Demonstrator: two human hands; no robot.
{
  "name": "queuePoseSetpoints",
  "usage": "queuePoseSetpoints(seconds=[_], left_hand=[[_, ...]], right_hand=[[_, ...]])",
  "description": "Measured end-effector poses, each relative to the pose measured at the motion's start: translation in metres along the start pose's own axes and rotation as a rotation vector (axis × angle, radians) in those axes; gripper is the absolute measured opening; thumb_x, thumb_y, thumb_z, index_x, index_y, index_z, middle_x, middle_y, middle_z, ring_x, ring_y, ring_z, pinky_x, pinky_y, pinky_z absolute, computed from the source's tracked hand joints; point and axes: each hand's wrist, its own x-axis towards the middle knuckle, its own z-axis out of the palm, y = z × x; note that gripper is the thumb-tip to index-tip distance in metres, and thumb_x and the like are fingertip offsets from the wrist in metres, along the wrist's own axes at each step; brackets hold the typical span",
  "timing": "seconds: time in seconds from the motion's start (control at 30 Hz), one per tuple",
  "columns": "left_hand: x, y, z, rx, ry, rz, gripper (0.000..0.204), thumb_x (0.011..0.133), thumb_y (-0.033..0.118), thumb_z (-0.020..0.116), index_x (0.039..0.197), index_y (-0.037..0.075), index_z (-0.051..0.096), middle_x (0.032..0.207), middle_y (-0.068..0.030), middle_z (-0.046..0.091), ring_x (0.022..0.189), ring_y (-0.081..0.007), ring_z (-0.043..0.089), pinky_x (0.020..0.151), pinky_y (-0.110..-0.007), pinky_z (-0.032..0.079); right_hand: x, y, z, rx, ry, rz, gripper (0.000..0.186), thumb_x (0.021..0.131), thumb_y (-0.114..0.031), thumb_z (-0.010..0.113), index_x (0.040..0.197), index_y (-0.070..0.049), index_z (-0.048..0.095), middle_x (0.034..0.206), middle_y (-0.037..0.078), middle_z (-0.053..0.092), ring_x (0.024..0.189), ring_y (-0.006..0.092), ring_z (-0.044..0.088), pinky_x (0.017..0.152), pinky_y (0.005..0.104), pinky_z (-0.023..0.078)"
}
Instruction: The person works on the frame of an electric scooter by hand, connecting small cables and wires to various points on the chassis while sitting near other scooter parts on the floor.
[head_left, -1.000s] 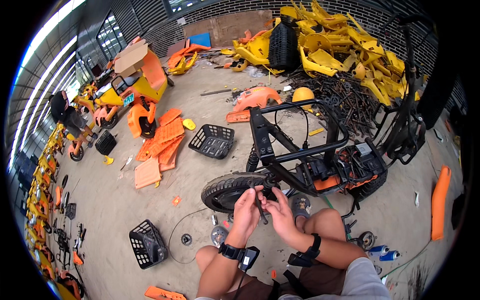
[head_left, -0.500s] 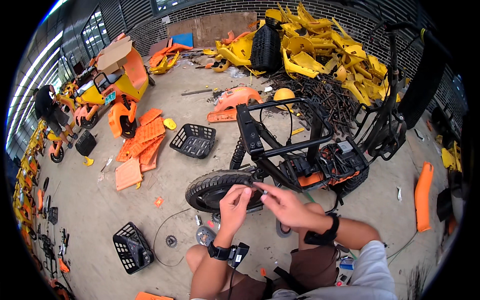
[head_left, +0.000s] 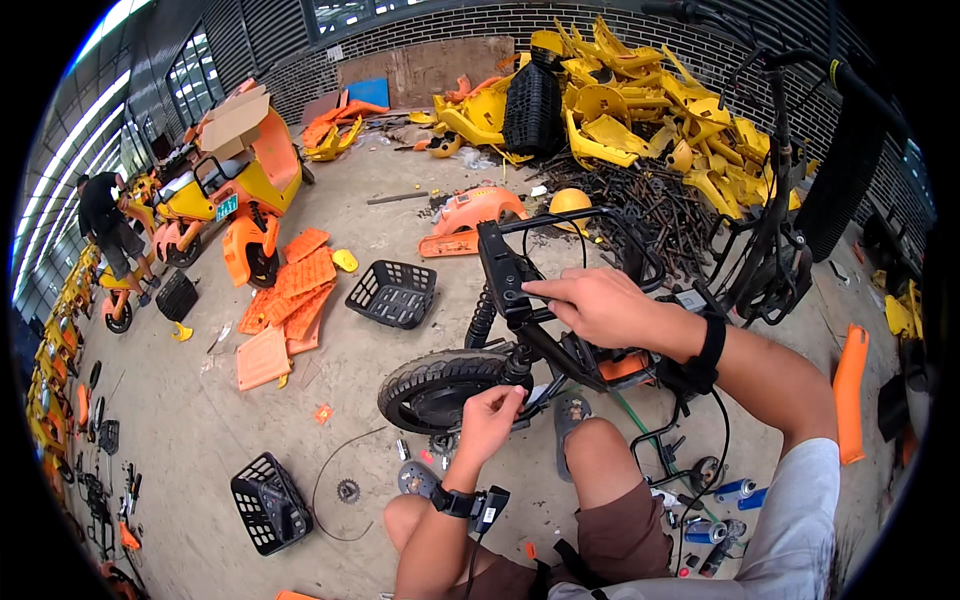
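A stripped black scooter frame (head_left: 497, 262) stands before me, its rear wheel (head_left: 400, 393) low on the left and a coil spring (head_left: 479, 318) above the wheel. My right hand (head_left: 615, 308) reaches over the frame's flat top plate. Its index finger is stretched out, the tip at a round hole or bolt head on the plate; the other fingers are partly curled and hidden. Just right of the wheel, my left hand (head_left: 486, 425) is closed in a pinch, fingertips together. Whatever it may hold is too small to make out.
Black baskets (head_left: 392, 292) (head_left: 268, 505) lie on the concrete left of the frame. Orange panels (head_left: 290, 300) are stacked beyond. A small sprocket (head_left: 348, 490) and a cable lie near my feet. Blue cans (head_left: 735, 490) stand at right. A heap of yellow panels (head_left: 610, 100) fills the back.
My hands were together above the wheel. The right has moved up and forward to the frame's top plate, while the left has dropped slightly and stays pinched.
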Motion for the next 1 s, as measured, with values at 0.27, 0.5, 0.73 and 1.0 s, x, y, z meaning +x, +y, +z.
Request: queuePoseSetpoints(seconds=[0.27,0.5,0.73,1.0], left_hand=[[-0.003,0.0,0.003,0.253,-0.058,0.092,0.025,0.092,0.021,0.063,0.096,-0.004,0.069,0.072,-0.0051,0.065,0.065,-0.007,0.056,0.059,-0.024,0.046],[-0.006,-0.001,0.01,0.445,-0.191,0.196,0.024,0.089,0.019,0.064,0.1,-0.002,0.068,0.084,-0.0157,0.068,0.069,-0.0205,0.064,0.066,-0.032,0.051],[-0.002,-0.001,0.014,0.502,-0.259,0.211,0.024,0.089,0.02,0.063,0.101,-0.001,0.067,0.089,-0.018,0.068,0.074,-0.0276,0.066,0.07,-0.035,0.052],[0.004,-0.002,0.027,0.65,-0.297,0.284,0.028,0.089,0.023,0.061,0.103,-0.001,0.067,0.091,-0.0207,0.067,0.082,-0.036,0.065,0.072,-0.041,0.051]], right_hand=[[0.01,-0.014,-0.016,-0.175,-0.187,-0.037,0.041,0.083,-0.01,0.054,0.124,-0.009,0.061,0.081,0.019,0.068,0.079,0.0375,0.066,0.073,0.0487,0.051],[0.011,-0.038,-0.014,-0.299,-0.188,-0.056,0.041,0.075,-0.006,0.056,0.113,0.007,0.06,0.075,0.02,0.068,0.073,0.0353,0.068,0.066,0.044,0.055],[0.009,-0.04,-0.006,-0.227,-0.118,-0.004,0.033,0.078,-0.01,0.055,0.104,0.009,0.061,0.07,0.023,0.065,0.067,0.0377,0.067,0.062,0.0455,0.054],[0.008,-0.044,0.01,-0.011,0.009,0.098,0.028,0.078,-0.013,0.056,0.094,0.009,0.063,0.068,0.023,0.065,0.065,0.0386,0.066,0.063,0.0453,0.054]])
